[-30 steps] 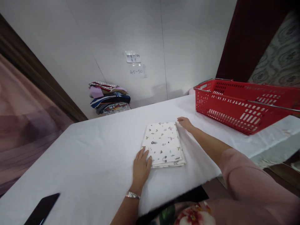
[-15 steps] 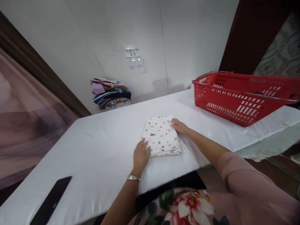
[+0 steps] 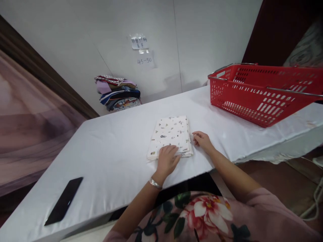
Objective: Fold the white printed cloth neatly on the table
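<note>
A folded white cloth [image 3: 169, 132] with a small scattered print lies on the white-covered table. My left hand [image 3: 167, 159], with a silver bracelet at the wrist, rests its outstretched fingers on the cloth's front edge. Just off the cloth's right side is my right hand [image 3: 204, 142], its fingers loosely curled in with nothing visible in them. A narrow gap separates it from the folded layers.
At the right of the table [image 3: 113, 151] stands a red perforated basket [image 3: 242, 97] with metal handles. A black phone-like slab [image 3: 64, 201] lies front left. Stacked folded fabrics [image 3: 118, 94] sit beyond the far edge, below handwritten paper labels [image 3: 144, 60] on the wall.
My left hand has shifted from the cloth's left side to the right along its front edge. My right hand has come off the cloth's upper right corner and curled. The view has tilted slightly.
</note>
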Demonstrator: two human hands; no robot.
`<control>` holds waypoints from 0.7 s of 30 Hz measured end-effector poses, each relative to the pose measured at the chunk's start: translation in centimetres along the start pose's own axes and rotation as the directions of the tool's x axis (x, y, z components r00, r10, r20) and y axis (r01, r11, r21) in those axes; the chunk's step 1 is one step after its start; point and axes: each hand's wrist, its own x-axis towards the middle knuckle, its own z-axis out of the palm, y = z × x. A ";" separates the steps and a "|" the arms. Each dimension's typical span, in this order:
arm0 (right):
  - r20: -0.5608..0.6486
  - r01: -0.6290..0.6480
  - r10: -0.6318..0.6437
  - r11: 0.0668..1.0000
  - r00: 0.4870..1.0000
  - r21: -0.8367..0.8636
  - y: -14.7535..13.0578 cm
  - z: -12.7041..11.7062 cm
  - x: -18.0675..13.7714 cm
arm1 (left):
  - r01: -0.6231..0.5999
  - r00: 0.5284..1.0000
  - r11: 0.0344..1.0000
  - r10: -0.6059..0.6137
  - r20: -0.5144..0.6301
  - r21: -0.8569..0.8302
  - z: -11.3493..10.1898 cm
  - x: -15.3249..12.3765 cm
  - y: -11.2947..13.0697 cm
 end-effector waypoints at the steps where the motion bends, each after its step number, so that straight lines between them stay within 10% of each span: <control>1: 0.002 0.015 -0.015 1.000 1.000 -0.007 0.1 -0.1 -0.1 | -0.009 0.999 1.000 0.010 0.035 -0.017 0.4 0.4 0.7; 21: 0.065 0.009 -0.009 1.000 0.998 0.002 -0.4 -0.8 0.5 | 0.089 0.993 0.984 -0.076 0.087 -0.157 1.9 3.0 2.4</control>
